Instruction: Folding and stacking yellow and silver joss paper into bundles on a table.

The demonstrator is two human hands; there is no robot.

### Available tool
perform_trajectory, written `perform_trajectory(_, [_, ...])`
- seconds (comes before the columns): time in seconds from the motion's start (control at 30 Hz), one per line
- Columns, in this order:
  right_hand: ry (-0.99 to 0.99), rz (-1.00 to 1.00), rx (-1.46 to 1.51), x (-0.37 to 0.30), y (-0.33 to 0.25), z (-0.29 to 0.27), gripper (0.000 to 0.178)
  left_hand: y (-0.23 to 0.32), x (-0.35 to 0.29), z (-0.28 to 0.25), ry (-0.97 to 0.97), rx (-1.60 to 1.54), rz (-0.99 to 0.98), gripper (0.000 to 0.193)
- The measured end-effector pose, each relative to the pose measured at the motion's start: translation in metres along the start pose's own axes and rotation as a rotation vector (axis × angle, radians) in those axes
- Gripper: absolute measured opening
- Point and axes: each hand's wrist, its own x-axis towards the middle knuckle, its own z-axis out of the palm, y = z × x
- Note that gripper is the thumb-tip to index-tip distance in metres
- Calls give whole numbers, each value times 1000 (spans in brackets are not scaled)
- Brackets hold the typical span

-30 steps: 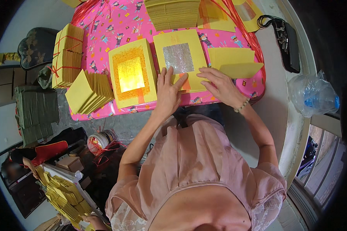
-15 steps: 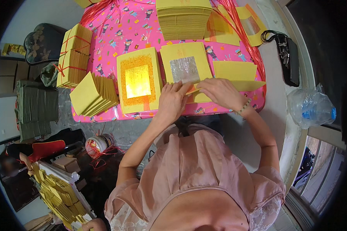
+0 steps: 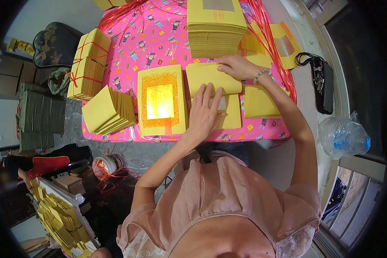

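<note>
Matt yellow paper sheet (image 3: 213,77), shiny gold-foil sheet (image 3: 160,101), glossy pink plastic tablecloth (image 3: 152,41).

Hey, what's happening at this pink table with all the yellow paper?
A person is folding a yellow paper sheet on a pink patterned tablecloth. The left hand lies flat on the sheet's lower part, while the right hand presses the folded-over upper edge. Beside it lies a sheet with a gold foil square. A tall stack of yellow sheets stands behind, a fanned pile of folded ones to the left, and tied bundles farther left.

Paper-folding workshop: stacked yellow sheets (image 3: 216,32)
</note>
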Motion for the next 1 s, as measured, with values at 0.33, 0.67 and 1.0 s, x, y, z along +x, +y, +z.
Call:
perform_trajectory(0.33, [-4, 131, -58, 31, 24, 25, 29, -17, 5, 24, -86, 61, -33, 87])
perform_trajectory(0.67, [18, 98, -116, 40, 12, 31, 26, -24, 10, 28, -97, 32, -50, 83])
perform_trajectory(1.0, [51, 84, -86, 40, 11, 41, 29, -38, 12, 36, -91, 80, -12, 72])
